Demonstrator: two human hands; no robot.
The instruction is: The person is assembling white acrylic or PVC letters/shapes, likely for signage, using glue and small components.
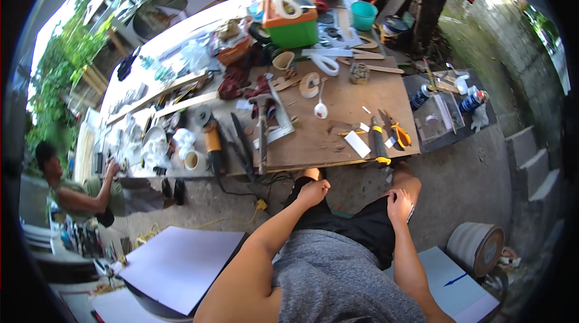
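I am seated before a cluttered workbench, both hands resting on my legs. My left hand (313,192) lies on my left thigh with its fingers curled closed; no object shows in it. Flatter, with fingers stretched over the leg, my right hand (399,205) rests near my right knee. On the brown board (325,142) closest to me are a yellow-and-black cutter (378,139), yellow-handled pliers (399,135) and a white rectangular piece (357,144). Left of these lie a hammer (262,133) and an orange angle grinder (212,145). Neither hand touches the tools.
A green-and-orange box (291,28) and teal bucket (363,17) stand far back. Spray cans (472,101) stand on a low surface at right. Another person (81,193) works at the left. White sheets (181,266) and a striped roll (473,247) flank me. A cable (232,190) hangs below the bench.
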